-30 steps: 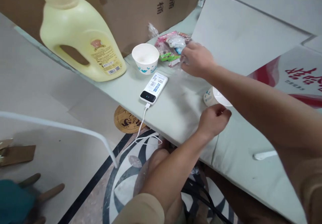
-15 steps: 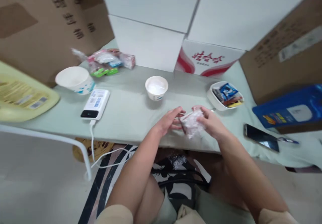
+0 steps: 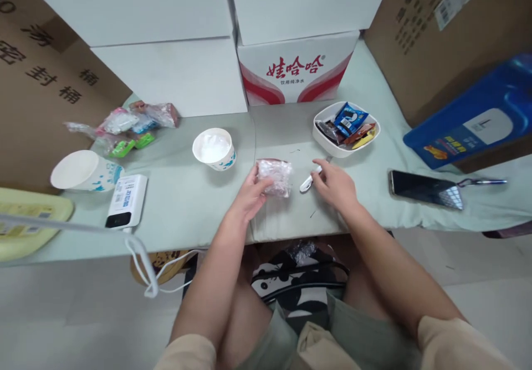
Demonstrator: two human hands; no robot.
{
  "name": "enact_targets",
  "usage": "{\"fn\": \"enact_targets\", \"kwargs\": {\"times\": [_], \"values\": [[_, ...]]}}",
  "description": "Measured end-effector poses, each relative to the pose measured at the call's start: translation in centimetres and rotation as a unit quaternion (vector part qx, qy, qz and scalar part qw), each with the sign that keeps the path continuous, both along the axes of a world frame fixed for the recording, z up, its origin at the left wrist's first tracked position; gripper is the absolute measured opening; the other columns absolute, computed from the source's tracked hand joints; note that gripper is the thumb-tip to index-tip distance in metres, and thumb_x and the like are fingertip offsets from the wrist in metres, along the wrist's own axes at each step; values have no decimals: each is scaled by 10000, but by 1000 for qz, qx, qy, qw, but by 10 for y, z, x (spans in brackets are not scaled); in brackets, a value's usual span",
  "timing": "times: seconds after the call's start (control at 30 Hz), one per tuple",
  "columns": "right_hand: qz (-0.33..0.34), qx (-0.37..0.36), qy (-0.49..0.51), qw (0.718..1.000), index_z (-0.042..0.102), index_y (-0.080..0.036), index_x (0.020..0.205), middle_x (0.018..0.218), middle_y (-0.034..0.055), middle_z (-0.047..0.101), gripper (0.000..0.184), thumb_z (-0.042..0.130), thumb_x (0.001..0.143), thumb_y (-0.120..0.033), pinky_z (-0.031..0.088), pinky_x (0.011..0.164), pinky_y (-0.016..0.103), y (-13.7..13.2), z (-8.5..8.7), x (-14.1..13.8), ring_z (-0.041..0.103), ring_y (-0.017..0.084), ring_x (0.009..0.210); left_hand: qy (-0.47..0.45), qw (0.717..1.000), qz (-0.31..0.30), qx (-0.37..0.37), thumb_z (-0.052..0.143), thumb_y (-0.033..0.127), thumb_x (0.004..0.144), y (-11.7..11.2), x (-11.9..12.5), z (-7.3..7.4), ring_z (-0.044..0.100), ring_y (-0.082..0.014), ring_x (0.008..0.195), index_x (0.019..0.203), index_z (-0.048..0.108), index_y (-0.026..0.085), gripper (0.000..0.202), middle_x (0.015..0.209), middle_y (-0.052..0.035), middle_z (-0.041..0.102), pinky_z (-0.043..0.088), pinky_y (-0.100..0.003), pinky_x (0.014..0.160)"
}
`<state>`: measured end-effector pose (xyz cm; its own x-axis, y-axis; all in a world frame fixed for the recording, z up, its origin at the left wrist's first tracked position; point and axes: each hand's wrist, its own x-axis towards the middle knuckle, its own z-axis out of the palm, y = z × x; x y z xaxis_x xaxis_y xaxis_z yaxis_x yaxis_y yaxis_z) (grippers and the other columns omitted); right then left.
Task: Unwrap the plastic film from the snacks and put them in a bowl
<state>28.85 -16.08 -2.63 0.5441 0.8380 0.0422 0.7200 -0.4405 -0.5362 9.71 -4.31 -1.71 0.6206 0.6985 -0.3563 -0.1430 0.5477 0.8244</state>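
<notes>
My left hand is closed on a small flat packet in bubble wrap, thumb on top, just above the table's front part. What lies inside the wrap is reddish-brown at its upper edge and otherwise hidden. To the right, my right hand has its fingers closed around a small white box cutter at the tabletop. One end of the cutter sticks out to the left, and a grey tip shows beyond the fingers. A paper cup with clear plastic inside stands left of the packet.
A white bowl of wrapped snacks stands behind my right hand. At right are a phone and a blue bottle. Leftward are a power bank, another paper cup and plastic-bagged items. Cartons line the back.
Both hands were at the bubble-wrapped packet. My right hand has let go of it and moved to the box cutter, while my left hand now holds the packet alone. The view has swung right.
</notes>
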Motion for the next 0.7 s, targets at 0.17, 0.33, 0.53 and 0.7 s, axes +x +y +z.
{"fn": "enact_targets", "kwargs": {"times": [0.17, 0.33, 0.53, 0.7], "values": [[43, -88, -118, 988, 700, -218, 1210, 1058, 175, 635, 416, 465, 967, -459, 449, 843, 442, 0, -2, 0, 588, 345, 993, -58, 991, 117, 28, 775, 212, 630, 17, 1, -8, 683, -196, 968, 1169, 612, 282, 567, 1094, -24, 716, 581, -351, 826], [29, -87, -67, 994, 689, -203, 1133, 1049, 149, 617, 315, 516, 898, -320, 445, 721, 379, -12, 0, -1, 598, 285, 868, -59, 986, 144, 54, 745, 232, 642, 14, 13, -9, 656, -191, 1093, 1155, 606, 271, 533, 1235, -42, 692, 551, -283, 856], [6, 124, 214, 969, 582, -229, 1178, 1057, 76, 632, 357, 548, 830, -302, 493, 664, 335, -27, -8, 6, 609, 174, 712, -27, 989, 114, 85, 809, 186, 582, -7, 34, -16, 615, -229, 1242, 1232, 548, 255, 704, 1364, -72, 629, 512, -316, 992], [38, 224, 406, 885, 620, -231, 1133, 987, 57, 693, 406, 674, 793, -447, 539, 698, 325, -26, -2, 1, 629, 163, 765, 45, 973, 76, 215, 821, 190, 617, -18, 47, -23, 620, -229, 1226, 1230, 525, 228, 682, 1286, -82, 651, 467, -352, 1082]]}}
